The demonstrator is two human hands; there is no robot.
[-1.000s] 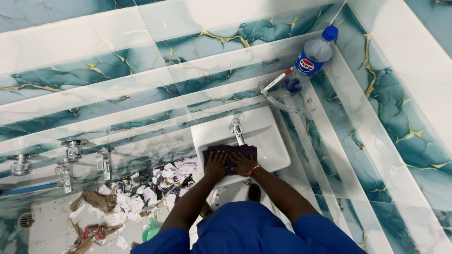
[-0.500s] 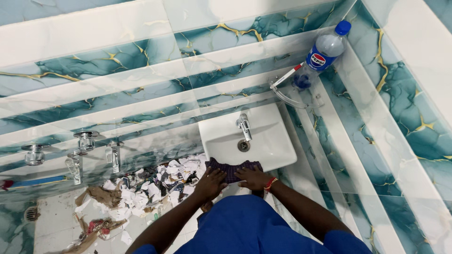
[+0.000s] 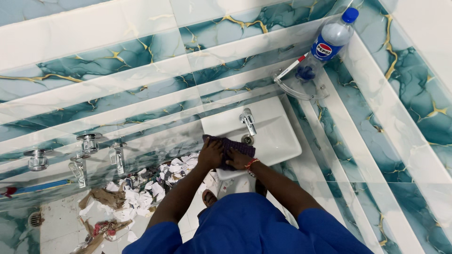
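Over the white sink, from my head camera, both my hands press a dark purple cloth flat onto the basin's left front part. My left hand lies spread on the cloth's left end, my right hand, with a red band at the wrist, grasps its near edge. Just beyond the cloth stands the chrome tap, with the drain beside it. Torn paper scraps litter the floor to the left. A plastic bottle stands on the corner shelf.
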